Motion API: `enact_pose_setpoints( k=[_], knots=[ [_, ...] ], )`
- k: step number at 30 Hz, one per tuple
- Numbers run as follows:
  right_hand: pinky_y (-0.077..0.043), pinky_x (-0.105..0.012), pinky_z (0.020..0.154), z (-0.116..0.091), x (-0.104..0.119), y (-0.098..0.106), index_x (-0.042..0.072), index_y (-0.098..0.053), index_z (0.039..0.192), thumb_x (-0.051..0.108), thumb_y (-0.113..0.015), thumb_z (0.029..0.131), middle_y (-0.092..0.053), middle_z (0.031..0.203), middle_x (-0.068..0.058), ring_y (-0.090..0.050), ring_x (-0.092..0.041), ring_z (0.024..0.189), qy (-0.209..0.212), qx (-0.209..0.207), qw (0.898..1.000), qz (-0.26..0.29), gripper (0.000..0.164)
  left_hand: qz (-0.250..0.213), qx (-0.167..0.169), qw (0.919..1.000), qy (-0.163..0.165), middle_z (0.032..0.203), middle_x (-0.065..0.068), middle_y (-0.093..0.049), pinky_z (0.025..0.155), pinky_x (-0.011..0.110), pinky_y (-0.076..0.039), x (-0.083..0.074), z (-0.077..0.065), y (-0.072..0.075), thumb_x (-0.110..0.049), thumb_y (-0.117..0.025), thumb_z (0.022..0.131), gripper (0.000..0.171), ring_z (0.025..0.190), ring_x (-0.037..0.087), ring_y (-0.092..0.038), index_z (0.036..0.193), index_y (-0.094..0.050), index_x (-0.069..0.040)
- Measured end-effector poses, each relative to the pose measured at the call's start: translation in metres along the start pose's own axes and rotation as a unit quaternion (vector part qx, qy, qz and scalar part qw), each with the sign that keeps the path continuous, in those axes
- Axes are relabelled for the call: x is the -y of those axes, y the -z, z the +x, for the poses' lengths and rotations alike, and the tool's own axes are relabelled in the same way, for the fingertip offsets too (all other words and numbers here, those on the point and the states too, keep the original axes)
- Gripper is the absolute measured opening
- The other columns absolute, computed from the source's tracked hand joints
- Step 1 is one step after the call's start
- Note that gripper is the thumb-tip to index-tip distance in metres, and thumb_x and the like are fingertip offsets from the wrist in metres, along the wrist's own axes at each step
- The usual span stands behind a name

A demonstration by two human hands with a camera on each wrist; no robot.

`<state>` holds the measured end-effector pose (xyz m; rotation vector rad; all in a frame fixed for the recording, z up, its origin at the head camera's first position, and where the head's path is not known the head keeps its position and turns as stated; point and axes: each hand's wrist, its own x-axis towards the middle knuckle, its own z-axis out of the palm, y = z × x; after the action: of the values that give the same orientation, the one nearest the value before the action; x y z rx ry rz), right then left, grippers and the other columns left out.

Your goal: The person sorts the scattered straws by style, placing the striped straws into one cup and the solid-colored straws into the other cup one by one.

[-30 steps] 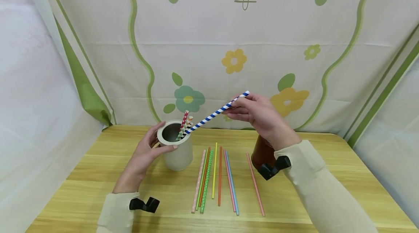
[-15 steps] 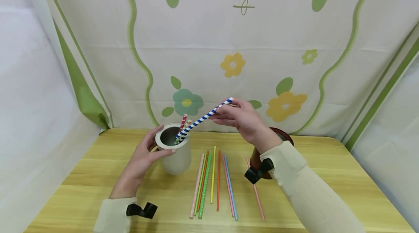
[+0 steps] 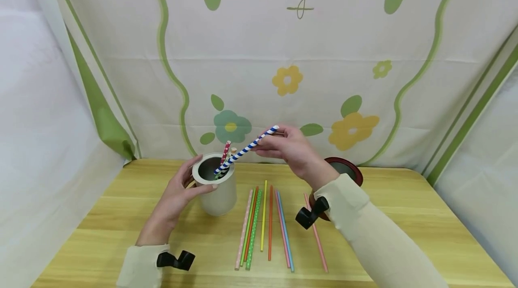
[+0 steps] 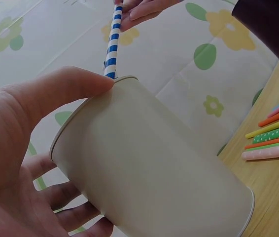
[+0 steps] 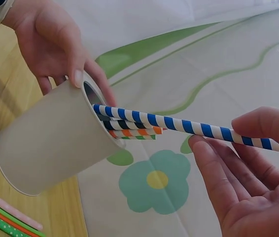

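My right hand (image 3: 289, 150) pinches the upper end of a blue-and-white striped paper straw (image 3: 247, 148). The straw slants down to the left, its lower tip just inside the mouth of a light grey canister (image 3: 219, 198). My left hand (image 3: 174, 200) grips that canister near its top, thumb at the rim and fingers round the far side. Several straws lean in its mouth: a red dotted one (image 3: 225, 152), a black-and-white striped one (image 5: 122, 126) and an orange-striped one (image 5: 142, 132) among them. Their lower ends are hidden inside.
Several loose straws lie side by side mid-table, including a green dotted one (image 3: 254, 231), a yellow one (image 3: 264, 216) and a blue one (image 3: 285, 231). A lone pink straw (image 3: 320, 247) lies further right. Behind my right forearm stands a dark red-brown pot (image 4: 272, 32). A printed cloth (image 3: 251, 76) hangs behind.
My right hand has moved left and slightly down, bringing the striped straw's tip further into the canister's mouth. The pot's rim has come into view behind my arm. My left hand keeps its grip.
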<state>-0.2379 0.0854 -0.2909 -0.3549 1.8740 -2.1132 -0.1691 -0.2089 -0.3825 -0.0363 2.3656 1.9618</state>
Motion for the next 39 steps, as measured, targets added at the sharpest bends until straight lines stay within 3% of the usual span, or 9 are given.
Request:
enact_pose_setpoints(
  k=[8,16,23,29,39],
  knots=[
    [-0.064,-0.041,0.097,0.0,0.007,-0.01,-0.004,-0.068,0.11,0.0,-0.068,0.1,-0.078,0.1,-0.01,-0.081,-0.024,0.099,-0.031,0.014,0.999,-0.042,0.011,0.001,0.0,1.0,0.003,0.177,0.009,-0.031,0.127,0.061,-0.028,0.0,-0.002,0.001,-0.019,-0.086,0.091,0.098,0.162,0.038,-0.029,0.171,-0.03,-0.028],
    [-0.064,-0.045,0.097,0.004,0.025,-0.02,0.0,-0.071,0.109,0.003,-0.072,0.1,-0.082,0.105,-0.019,-0.082,-0.028,0.099,-0.098,0.03,0.987,-0.121,0.009,-0.003,-0.002,1.0,0.0,0.177,0.009,-0.031,0.127,0.06,-0.027,0.0,-0.002,0.003,-0.017,-0.085,0.092,0.097,0.162,0.038,-0.028,0.171,-0.03,-0.028],
    [-0.067,-0.041,0.088,0.007,0.037,-0.026,0.002,-0.075,0.107,0.006,-0.076,0.094,-0.082,0.104,-0.02,-0.082,-0.031,0.094,-0.116,0.066,0.966,-0.221,0.014,-0.003,-0.001,1.0,-0.003,0.176,0.01,-0.032,0.126,0.06,-0.029,-0.001,-0.002,0.003,-0.017,-0.084,0.093,0.096,0.161,0.038,-0.03,0.171,-0.029,-0.027],
    [-0.066,-0.042,0.089,0.012,0.045,-0.025,0.002,-0.073,0.107,0.007,-0.077,0.094,-0.081,0.101,-0.016,-0.082,-0.027,0.089,-0.129,0.095,0.946,-0.282,0.014,-0.003,-0.001,1.0,-0.003,0.176,0.01,-0.032,0.126,0.06,-0.028,-0.002,-0.001,0.002,-0.016,-0.084,0.092,0.096,0.161,0.038,-0.029,0.171,-0.03,-0.027],
    [-0.067,-0.041,0.086,0.017,0.042,-0.029,0.003,-0.075,0.105,0.006,-0.08,0.093,-0.08,0.101,-0.013,-0.081,-0.025,0.086,-0.135,0.127,0.934,-0.304,0.013,-0.003,0.002,1.0,0.002,0.177,0.009,-0.031,0.127,0.061,-0.027,-0.001,0.0,0.002,-0.017,-0.084,0.093,0.096,0.162,0.037,-0.028,0.171,-0.029,-0.028]
  ],
)
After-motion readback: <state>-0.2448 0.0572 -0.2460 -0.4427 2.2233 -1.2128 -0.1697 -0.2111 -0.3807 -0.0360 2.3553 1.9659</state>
